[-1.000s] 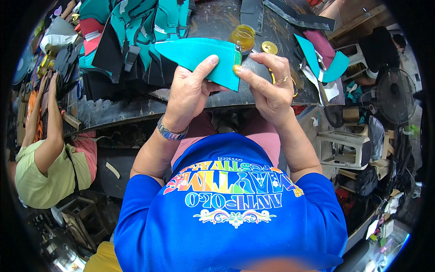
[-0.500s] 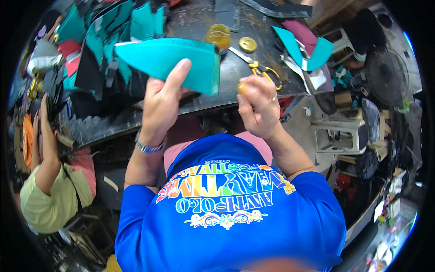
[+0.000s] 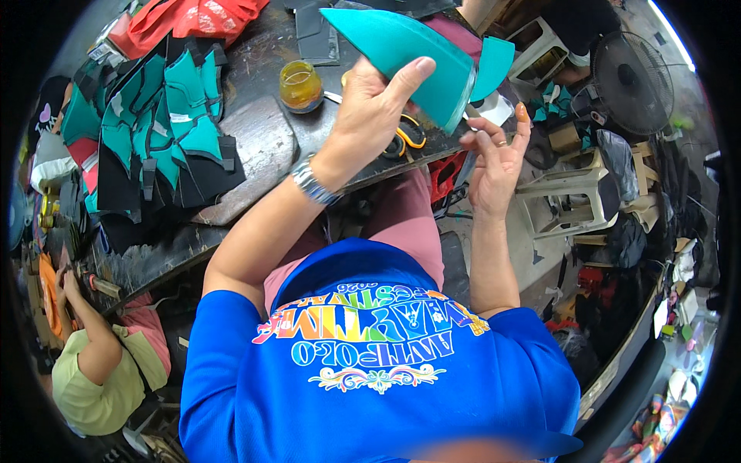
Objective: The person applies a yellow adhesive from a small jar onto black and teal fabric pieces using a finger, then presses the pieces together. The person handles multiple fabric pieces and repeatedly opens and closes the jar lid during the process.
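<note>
My left hand (image 3: pixel 374 104) grips a curved teal fabric-covered piece (image 3: pixel 409 58), with the thumb on top and the other fingers underneath. The piece is held above the table's right part, its cut edge toward my right hand. Close to that edge is my right hand (image 3: pixel 496 166), palm up with fingers apart and the index finger raised. An amber-brown smear shows on that fingertip. Behind the held piece, a second teal piece (image 3: pixel 494 65) is partly hidden. Scissors with yellow-and-black handles (image 3: pixel 405 137) lie below my left hand, partly covered by it.
A glass jar of amber glue (image 3: pixel 301 89) stands on the dark table (image 3: pixel 262 81). Stacked teal and black pieces (image 3: pixel 166 123) lie at the left, near a red bag (image 3: pixel 193 23). A person in a light green shirt (image 3: pixel 96 378) is at far left. A plastic stool (image 3: pixel 571 193) and fan (image 3: pixel 633 81) stand right.
My left hand has carried the teal piece to the right and farther out. My right hand has turned palm up beside its edge, fingers spreading. The view has shifted too.
</note>
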Demonstrator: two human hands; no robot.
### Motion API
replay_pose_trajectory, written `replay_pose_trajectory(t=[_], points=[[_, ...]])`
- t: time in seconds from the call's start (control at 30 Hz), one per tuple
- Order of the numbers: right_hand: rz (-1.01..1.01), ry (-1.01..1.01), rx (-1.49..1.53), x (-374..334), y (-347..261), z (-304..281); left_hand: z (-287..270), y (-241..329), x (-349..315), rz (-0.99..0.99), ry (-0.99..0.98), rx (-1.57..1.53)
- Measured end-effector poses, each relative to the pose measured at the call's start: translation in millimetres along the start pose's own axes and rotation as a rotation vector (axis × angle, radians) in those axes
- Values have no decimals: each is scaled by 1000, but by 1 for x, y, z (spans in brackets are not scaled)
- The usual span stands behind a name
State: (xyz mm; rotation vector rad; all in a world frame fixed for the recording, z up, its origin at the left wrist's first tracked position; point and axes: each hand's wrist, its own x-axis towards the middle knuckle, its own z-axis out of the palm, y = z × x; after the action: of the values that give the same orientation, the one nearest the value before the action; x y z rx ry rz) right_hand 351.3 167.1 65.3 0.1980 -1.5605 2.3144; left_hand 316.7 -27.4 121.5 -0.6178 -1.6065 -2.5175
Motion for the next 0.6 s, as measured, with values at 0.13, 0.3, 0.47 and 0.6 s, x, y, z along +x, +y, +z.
replay_pose_trajectory(t=[0.13, 0.3, 0.47, 0.6], points=[[100, -147, 203, -11, 3, 7, 37, -53, 1, -84, 135, -259], [177, 36, 344, -13, 23, 19, 59, -82, -24, -148, 163, -300], [219, 133, 353, -19, 32, 23, 53, -89, -28, -113, 215, -167], [166, 154, 399, -16, 31, 16, 46, -95, -37, -164, 199, -92]])
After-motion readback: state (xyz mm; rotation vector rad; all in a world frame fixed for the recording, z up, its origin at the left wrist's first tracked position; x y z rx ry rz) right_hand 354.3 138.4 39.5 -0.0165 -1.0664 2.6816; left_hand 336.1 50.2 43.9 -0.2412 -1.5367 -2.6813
